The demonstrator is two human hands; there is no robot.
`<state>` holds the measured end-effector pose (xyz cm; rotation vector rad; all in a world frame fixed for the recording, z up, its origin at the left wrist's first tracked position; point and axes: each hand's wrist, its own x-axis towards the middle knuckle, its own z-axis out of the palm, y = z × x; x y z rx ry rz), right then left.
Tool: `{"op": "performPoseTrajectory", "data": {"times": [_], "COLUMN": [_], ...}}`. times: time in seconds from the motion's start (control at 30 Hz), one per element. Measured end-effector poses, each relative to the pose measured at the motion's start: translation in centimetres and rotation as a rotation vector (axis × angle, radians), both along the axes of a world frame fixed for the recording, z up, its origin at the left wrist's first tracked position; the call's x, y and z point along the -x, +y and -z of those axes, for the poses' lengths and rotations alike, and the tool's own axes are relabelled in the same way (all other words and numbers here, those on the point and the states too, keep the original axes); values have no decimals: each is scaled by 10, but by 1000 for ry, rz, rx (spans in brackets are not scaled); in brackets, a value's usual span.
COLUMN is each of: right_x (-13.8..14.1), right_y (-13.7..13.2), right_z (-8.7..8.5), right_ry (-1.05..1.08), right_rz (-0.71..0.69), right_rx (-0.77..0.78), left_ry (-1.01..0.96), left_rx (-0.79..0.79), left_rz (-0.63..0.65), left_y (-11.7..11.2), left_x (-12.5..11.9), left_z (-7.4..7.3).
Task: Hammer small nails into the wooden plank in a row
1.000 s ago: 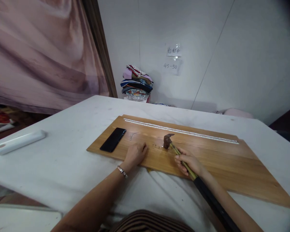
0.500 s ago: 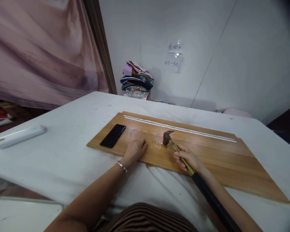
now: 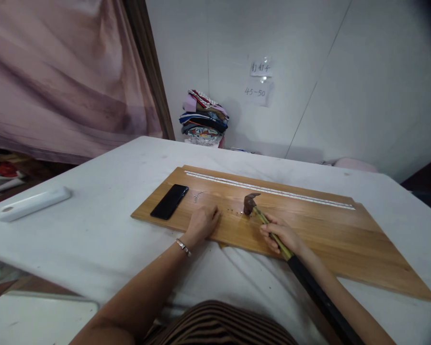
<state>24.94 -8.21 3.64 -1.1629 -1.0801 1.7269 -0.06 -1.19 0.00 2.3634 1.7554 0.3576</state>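
My right hand (image 3: 280,233) is closed round the handle of a claw hammer (image 3: 272,229), whose lower grip is black. The rusty hammer head (image 3: 249,205) is low over a wooden board (image 3: 316,220), claw pointing away from me; whether it touches the wood I cannot tell. Just left of the head, several small nails (image 3: 234,211) form a short row on the board. My left hand (image 3: 202,221) lies on the board near its front edge, fingers curled in; anything inside them is hidden. Beyond that hand are a few loose nails (image 3: 197,196).
A black phone (image 3: 169,201) lies on the board's left end. Two white measuring strips (image 3: 269,188) run along its back. On the white-covered table (image 3: 104,191) is a white long-handled object (image 3: 36,203). Folded clothes (image 3: 204,119) are stacked by the wall, and a pink curtain (image 3: 68,72) hangs at left.
The whole view has shifted slightly, moving the scene a little to the right. Both hands and the hammer look nearly unchanged against the board.
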Motion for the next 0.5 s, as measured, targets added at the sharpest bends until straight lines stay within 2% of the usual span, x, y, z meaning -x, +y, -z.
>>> {"op": "performPoseTrajectory", "data": {"times": [0.27,0.5], "right_x": [-1,-2], "right_y": [-1,0], "right_z": [0,4], "right_ry": [14,-15], "right_rz": [7,-12], "right_rx": [-7,-3], "left_ry": [5,11], "left_rx": [-26,-43], "left_rz": [-4,5], "left_y": [-1,0], "left_x": [-1,1], "left_z": [-2,2]}}
